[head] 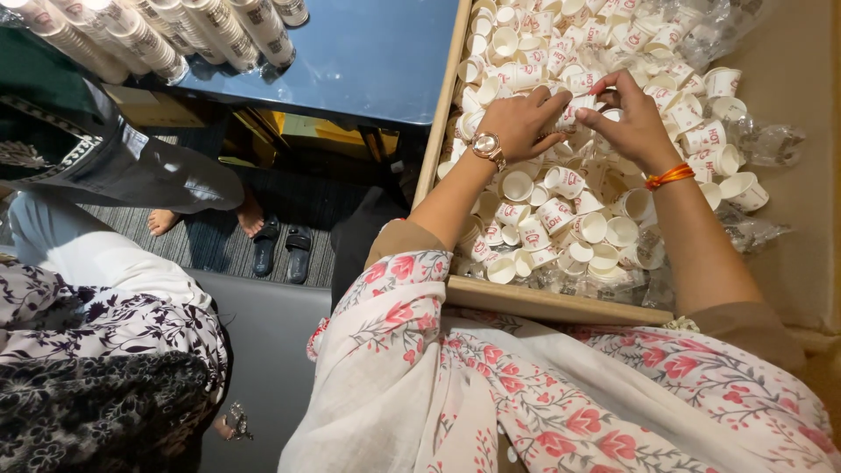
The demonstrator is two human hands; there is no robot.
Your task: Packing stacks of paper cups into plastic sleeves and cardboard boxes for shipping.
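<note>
Item: short stack of small white paper cups with red print (574, 111), pinched between left hand (519, 123) and right hand (632, 123) above loose cups in the cardboard box (543, 302); keep rims aligned, right hand feeding from 3 o'clock.

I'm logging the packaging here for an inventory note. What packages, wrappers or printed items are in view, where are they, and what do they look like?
Cardboard box: right side, large, brown, open.
Paper cups: loose in the box, small, white with red print.
Cup stack: held between left hand and right hand.
Clear plastic wrappers: crumpled among the cups.
Wrapped cup stacks: top left on the dark table.
</note>
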